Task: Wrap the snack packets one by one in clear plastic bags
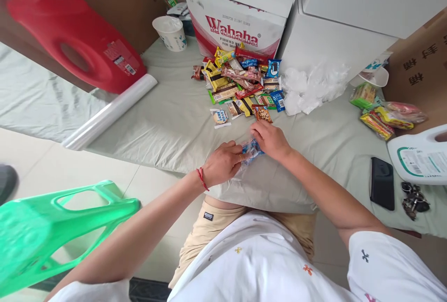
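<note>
A blue snack packet (254, 148) lies inside a clear plastic bag (240, 171) on the bed edge before me. My left hand (223, 163), a red string on its wrist, is closed on the bag's left side. From the right, my right hand (270, 140) bends its fingers over the bag's upper edge, closed on the plastic; its fingertips are partly hidden. Just beyond my hands is a heap of wrapped snacks (240, 78), with an orange cookie packet (261, 113) nearest my right hand and a white packet (220, 118) apart at the left.
Crumpled clear bags (310, 87) sit right of the heap, before a Wahaha carton (237, 27) and white boxes. To the left are a plastic roll (111, 111), red jug (80, 36) and green stool (52, 227). A phone (382, 183), keys (415, 200) and white jug (421, 157) lie right.
</note>
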A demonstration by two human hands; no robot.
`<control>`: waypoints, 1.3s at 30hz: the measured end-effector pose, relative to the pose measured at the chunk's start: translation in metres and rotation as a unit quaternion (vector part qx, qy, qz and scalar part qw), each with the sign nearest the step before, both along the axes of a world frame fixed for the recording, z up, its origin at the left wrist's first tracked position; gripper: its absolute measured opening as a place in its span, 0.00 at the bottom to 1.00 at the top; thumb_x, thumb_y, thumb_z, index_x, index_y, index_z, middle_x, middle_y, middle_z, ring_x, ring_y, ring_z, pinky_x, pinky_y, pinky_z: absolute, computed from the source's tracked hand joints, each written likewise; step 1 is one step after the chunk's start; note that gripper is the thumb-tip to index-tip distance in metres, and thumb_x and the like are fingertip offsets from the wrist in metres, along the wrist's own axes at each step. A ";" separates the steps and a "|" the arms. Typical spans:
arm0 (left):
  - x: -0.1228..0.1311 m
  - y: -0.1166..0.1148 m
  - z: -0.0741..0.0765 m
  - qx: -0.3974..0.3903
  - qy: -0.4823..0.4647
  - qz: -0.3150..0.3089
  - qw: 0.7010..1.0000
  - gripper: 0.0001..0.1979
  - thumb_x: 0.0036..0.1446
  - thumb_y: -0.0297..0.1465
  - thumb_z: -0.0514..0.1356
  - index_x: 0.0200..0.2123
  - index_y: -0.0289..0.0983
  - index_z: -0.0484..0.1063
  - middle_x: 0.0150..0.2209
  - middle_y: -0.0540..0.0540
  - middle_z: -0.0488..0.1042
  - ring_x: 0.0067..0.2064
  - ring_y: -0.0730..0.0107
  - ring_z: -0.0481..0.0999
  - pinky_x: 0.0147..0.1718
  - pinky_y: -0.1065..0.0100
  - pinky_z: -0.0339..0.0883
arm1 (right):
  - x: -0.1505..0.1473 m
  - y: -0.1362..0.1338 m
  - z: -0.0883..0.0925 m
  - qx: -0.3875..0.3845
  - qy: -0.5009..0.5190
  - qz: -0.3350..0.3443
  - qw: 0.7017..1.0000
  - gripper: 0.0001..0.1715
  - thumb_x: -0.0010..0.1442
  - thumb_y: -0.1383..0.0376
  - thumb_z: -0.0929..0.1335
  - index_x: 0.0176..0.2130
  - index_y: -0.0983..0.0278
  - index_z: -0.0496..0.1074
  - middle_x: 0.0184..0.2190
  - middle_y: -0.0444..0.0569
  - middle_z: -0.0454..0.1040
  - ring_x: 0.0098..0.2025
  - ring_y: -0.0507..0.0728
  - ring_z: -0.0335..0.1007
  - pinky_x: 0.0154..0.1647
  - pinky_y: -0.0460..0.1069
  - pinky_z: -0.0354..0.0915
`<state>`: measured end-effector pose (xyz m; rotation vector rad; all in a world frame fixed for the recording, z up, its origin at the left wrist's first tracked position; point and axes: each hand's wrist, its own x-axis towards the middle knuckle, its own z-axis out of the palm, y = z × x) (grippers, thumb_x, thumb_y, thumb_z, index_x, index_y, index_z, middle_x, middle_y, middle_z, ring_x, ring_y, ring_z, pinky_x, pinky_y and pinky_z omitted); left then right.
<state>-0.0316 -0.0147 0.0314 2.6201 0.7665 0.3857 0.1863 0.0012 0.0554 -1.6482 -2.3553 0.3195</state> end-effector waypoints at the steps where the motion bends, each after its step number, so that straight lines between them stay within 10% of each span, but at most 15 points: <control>1: -0.002 0.002 0.000 -0.009 -0.005 0.000 1.000 0.20 0.65 0.26 0.52 0.52 0.42 0.81 0.35 0.42 0.76 0.39 0.59 0.70 0.40 0.59 0.66 | -0.005 0.006 -0.005 -0.024 -0.029 0.002 0.999 0.15 0.74 0.63 0.59 0.47 0.61 0.73 0.45 0.52 0.76 0.41 0.58 0.72 0.35 0.50 0.57; 5: -0.022 0.007 -0.008 -0.113 -0.095 0.044 0.988 0.18 0.65 0.28 0.52 0.49 0.42 0.81 0.36 0.43 0.78 0.41 0.60 0.74 0.44 0.60 0.70 | -0.016 0.015 -0.016 -0.080 -0.100 0.018 0.992 0.15 0.74 0.62 0.60 0.47 0.60 0.75 0.45 0.50 0.76 0.40 0.58 0.72 0.31 0.50 0.52; 8: -0.038 -0.009 -0.009 -0.172 -0.231 0.252 0.924 0.18 0.68 0.31 0.50 0.46 0.39 0.80 0.37 0.43 0.79 0.40 0.63 0.77 0.42 0.63 0.72 | -0.017 0.014 -0.016 -0.089 -0.127 0.020 0.988 0.17 0.75 0.61 0.59 0.48 0.60 0.75 0.46 0.51 0.76 0.40 0.57 0.73 0.31 0.51 0.51; 11: -0.034 -0.049 0.010 -0.008 -0.316 0.472 0.823 0.15 0.70 0.32 0.51 0.46 0.38 0.77 0.40 0.43 0.79 0.43 0.63 0.78 0.44 0.61 0.71 | -0.019 0.011 -0.012 -0.097 -0.153 0.019 0.983 0.18 0.75 0.61 0.58 0.49 0.60 0.75 0.47 0.52 0.76 0.40 0.57 0.74 0.30 0.51 0.51; 14: -0.003 -0.084 0.037 0.153 -0.328 0.337 0.869 0.10 0.68 0.29 0.54 0.45 0.41 0.75 0.41 0.44 0.81 0.48 0.60 0.79 0.52 0.55 0.69 | -0.023 0.009 -0.007 -0.102 -0.166 0.014 0.981 0.19 0.75 0.62 0.58 0.50 0.61 0.75 0.47 0.54 0.76 0.40 0.58 0.75 0.32 0.50 0.54; 17: 0.031 -0.085 0.039 0.141 -0.232 0.198 0.942 0.16 0.68 0.31 0.55 0.57 0.40 0.73 0.52 0.42 0.82 0.62 0.57 0.75 0.64 0.50 0.60 | -0.024 0.010 -0.005 -0.114 -0.141 0.026 0.983 0.17 0.73 0.63 0.60 0.48 0.63 0.76 0.46 0.56 0.77 0.39 0.58 0.75 0.33 0.50 0.56; 25: 0.033 -0.035 -0.035 -0.016 0.018 0.263 0.965 0.26 0.76 0.40 0.42 0.72 0.44 0.59 0.69 0.43 0.67 0.72 0.55 0.63 0.72 0.36 0.40 | 0.045 0.048 -0.010 -0.130 0.114 0.023 0.985 0.09 0.64 0.63 0.68 0.39 0.63 0.79 0.35 0.47 0.80 0.38 0.56 0.74 0.42 0.48 0.63; 29: 0.029 -0.038 -0.032 -0.024 0.025 0.256 0.966 0.27 0.76 0.42 0.41 0.72 0.45 0.59 0.70 0.44 0.66 0.73 0.55 0.62 0.72 0.35 0.38 | 0.087 0.051 -0.007 -0.065 0.225 -0.117 0.965 0.19 0.67 0.52 0.66 0.44 0.63 0.78 0.34 0.48 0.78 0.37 0.57 0.72 0.42 0.49 0.65; 33: 0.030 -0.038 -0.029 -0.025 0.027 0.252 0.967 0.27 0.76 0.42 0.42 0.72 0.47 0.58 0.70 0.43 0.65 0.73 0.53 0.61 0.72 0.35 0.38 | 0.098 0.035 -0.013 -0.168 0.242 -0.061 0.954 0.34 0.59 0.47 0.73 0.58 0.60 0.73 0.40 0.47 0.78 0.38 0.56 0.72 0.43 0.50 0.66; 39: 0.030 -0.036 -0.030 -0.025 0.033 0.252 0.967 0.27 0.75 0.42 0.42 0.72 0.46 0.59 0.70 0.42 0.65 0.73 0.53 0.61 0.71 0.34 0.39 | 0.123 0.030 -0.033 -0.079 0.154 -0.201 0.964 0.16 0.60 0.55 0.69 0.39 0.64 0.81 0.26 0.46 0.73 0.29 0.55 0.66 0.36 0.50 0.63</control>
